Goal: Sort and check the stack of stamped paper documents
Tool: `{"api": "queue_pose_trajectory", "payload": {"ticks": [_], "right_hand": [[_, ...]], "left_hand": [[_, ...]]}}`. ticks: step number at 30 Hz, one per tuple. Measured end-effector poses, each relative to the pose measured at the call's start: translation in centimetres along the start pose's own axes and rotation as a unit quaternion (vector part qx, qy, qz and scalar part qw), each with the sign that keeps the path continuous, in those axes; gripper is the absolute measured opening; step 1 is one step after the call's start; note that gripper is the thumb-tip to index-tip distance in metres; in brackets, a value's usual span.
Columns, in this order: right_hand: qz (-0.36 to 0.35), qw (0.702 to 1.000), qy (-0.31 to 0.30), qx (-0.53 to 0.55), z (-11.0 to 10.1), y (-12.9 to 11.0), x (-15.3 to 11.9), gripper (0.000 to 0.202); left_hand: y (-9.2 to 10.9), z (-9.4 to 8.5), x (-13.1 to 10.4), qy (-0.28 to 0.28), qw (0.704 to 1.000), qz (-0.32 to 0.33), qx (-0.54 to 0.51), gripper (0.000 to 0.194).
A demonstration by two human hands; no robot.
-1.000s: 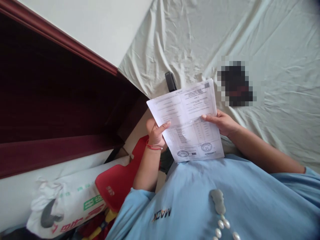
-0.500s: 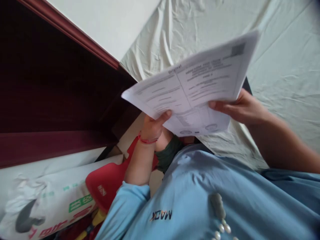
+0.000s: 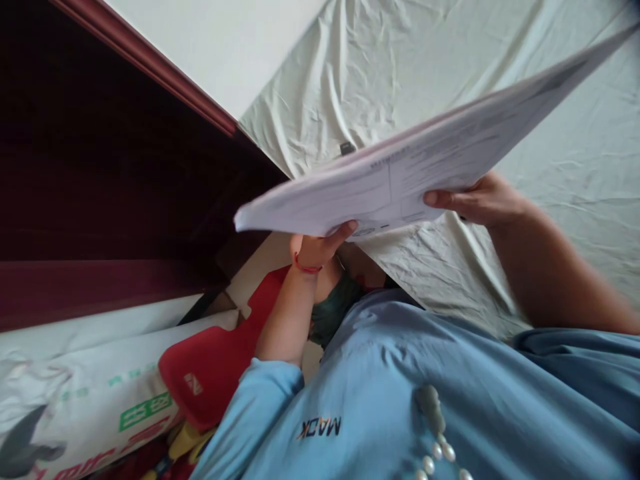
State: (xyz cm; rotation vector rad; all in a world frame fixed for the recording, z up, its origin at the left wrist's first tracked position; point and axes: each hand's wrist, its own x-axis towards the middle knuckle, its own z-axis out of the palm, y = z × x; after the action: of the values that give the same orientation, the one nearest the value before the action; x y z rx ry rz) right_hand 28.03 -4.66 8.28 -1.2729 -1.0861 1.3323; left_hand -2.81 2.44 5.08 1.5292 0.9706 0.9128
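Observation:
A stack of printed paper sheets (image 3: 400, 173) is held up before me, tilted so the print is seen at a steep angle. My left hand (image 3: 320, 250) pinches its lower edge, thumb on the printed face and fingers hidden beneath. A red string bracelet (image 3: 307, 267) circles that wrist. Further right, my right hand (image 3: 480, 200) grips the lower edge too, its thumb lying on top and the other fingers mostly behind the paper. Past the far edge of the sheets, a small dark object (image 3: 346, 148) lies on the pale cloth (image 3: 560, 220); its kind is unclear.
Dark reddish wooden furniture (image 3: 125, 167) stands at the left. Below it are a red plastic seat (image 3: 205, 373) and a white printed sack (image 3: 100, 407). A white surface (image 3: 215, 53) meets the cloth at the top. A beaded pendant (image 3: 437, 433) hangs over my blue shirt.
The stack has tipped flatter and its right end has swung up and right, so its print is harder to see. My left hand has shifted slightly right. The small dark object has come into view.

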Motion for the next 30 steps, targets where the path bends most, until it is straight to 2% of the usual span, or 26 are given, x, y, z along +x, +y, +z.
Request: {"api": "queue_pose_trajectory", "payload": {"ticks": [4,7,11,15,20,22,26,30], "right_hand": [[0.025,0.999,-0.025,0.032,0.5,-0.2,-0.2,0.049],[0.084,0.992,-0.046,0.078,0.8,1.0,-0.5,0.055],[0.149,0.984,-0.039,0.093,0.8,4.0,-1.7,0.054],[0.178,0.983,-0.014,0.051,0.2,6.1,-2.6,0.046],[0.119,0.987,0.071,0.081,-0.5,5.0,-1.6,0.045],[0.105,0.987,0.086,0.083,-0.3,4.3,-1.1,0.045],[0.094,0.988,0.103,0.071,0.7,4.3,-0.8,0.040],[0.092,0.988,0.106,0.071,1.8,5.5,-1.1,0.035]], "left_hand": [[0.9,1.0,0.1,-0.003,0.994,-0.065,-0.092,0.067],[0.8,1.9,-0.4,-0.017,0.979,-0.122,-0.164,0.062],[-0.4,2.9,-1.9,-0.019,0.950,-0.216,-0.224,0.062],[-1.9,3.6,-3.3,-0.019,0.927,-0.269,-0.260,0.066],[-2.1,4.5,-4.2,-0.065,0.902,-0.309,-0.294,0.069],[-2.1,4.8,-4.3,-0.078,0.896,-0.321,-0.295,0.067],[-2.9,4.8,-4.3,-0.027,0.903,-0.307,-0.301,0.065],[-3.8,4.0,-3.7,0.024,0.921,-0.253,-0.296,0.061]]}}
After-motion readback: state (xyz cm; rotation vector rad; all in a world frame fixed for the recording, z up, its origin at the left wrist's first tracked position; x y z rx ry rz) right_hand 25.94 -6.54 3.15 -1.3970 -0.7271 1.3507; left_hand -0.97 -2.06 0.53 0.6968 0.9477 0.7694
